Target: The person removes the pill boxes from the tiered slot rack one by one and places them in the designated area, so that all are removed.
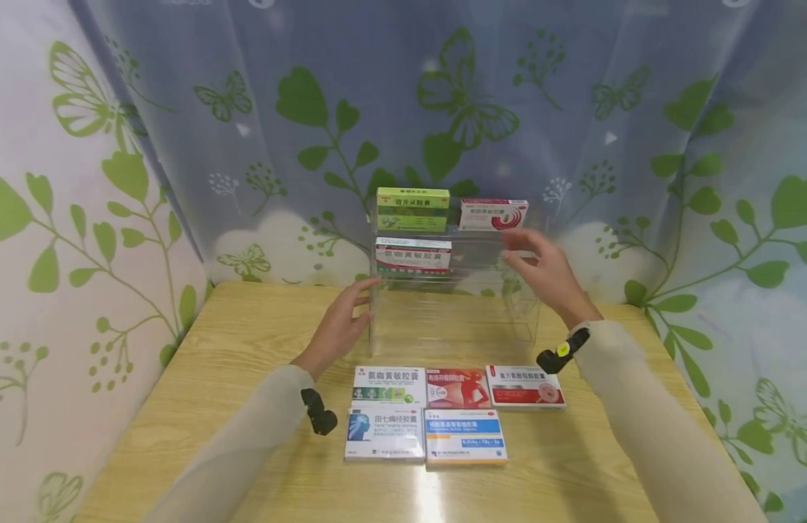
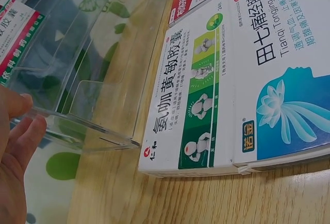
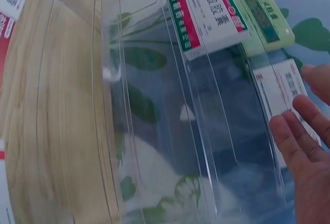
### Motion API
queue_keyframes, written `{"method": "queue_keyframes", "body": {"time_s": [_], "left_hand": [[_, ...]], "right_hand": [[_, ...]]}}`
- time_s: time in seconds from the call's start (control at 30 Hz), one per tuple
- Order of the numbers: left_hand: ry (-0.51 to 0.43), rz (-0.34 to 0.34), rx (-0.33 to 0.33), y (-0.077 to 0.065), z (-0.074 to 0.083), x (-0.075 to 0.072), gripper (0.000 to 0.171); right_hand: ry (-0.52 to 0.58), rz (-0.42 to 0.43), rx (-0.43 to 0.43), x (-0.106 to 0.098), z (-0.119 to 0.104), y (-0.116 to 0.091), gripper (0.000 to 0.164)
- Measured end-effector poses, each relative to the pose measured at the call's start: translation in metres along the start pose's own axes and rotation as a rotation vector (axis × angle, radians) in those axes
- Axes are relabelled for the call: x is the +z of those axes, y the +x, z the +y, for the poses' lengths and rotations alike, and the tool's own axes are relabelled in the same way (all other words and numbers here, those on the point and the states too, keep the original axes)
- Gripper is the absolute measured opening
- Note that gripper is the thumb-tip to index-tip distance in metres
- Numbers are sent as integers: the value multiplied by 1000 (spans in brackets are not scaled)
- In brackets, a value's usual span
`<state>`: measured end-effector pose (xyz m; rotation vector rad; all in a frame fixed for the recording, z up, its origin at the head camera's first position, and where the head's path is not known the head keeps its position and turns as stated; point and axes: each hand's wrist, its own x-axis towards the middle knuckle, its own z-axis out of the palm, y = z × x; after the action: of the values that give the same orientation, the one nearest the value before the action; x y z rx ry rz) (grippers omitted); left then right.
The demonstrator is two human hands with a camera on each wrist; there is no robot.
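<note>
A clear plastic tiered rack (image 1: 455,312) stands at the back of the table. My left hand (image 1: 338,327) is at its left side, fingertips at the edge; in the left wrist view the thumb and fingers of that hand (image 2: 15,147) look relaxed. My right hand (image 1: 550,272) is at the rack's upper right, fingers loosely bent, just below a white-and-red medicine box (image 1: 493,215) on the top tier. In the right wrist view its fingers (image 3: 289,131) overlap that box; contact is unclear. A green medicine box (image 1: 412,209) shares the top tier, and a white, red-banded box (image 1: 412,256) sits below it.
Several medicine boxes lie flat in front of the rack: a white-and-green one (image 1: 388,385), a red one (image 1: 457,388), a white-and-red one (image 1: 526,386), a white-and-blue one (image 1: 385,434) and a blue-striped one (image 1: 465,437). A leaf-patterned curtain (image 1: 377,109) hangs behind the wooden table (image 1: 246,334).
</note>
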<state>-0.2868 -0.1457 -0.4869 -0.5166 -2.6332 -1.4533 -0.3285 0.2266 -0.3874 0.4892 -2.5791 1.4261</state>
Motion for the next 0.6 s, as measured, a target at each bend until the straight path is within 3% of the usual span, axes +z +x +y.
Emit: {"method": "queue_keyframes", "body": {"time_s": [0.17, 0.4, 0.6], "left_hand": [[-1, 4, 7, 0, 0, 1, 67], [6, 6, 12, 0, 0, 1, 67], [5, 4, 8, 0, -1, 2, 68]], "right_hand": [[2, -41, -33, 23, -11, 15, 45], [-20, -130, 2, 59, -14, 26, 51], [-37, -124, 1, 73, -19, 29, 55]]}}
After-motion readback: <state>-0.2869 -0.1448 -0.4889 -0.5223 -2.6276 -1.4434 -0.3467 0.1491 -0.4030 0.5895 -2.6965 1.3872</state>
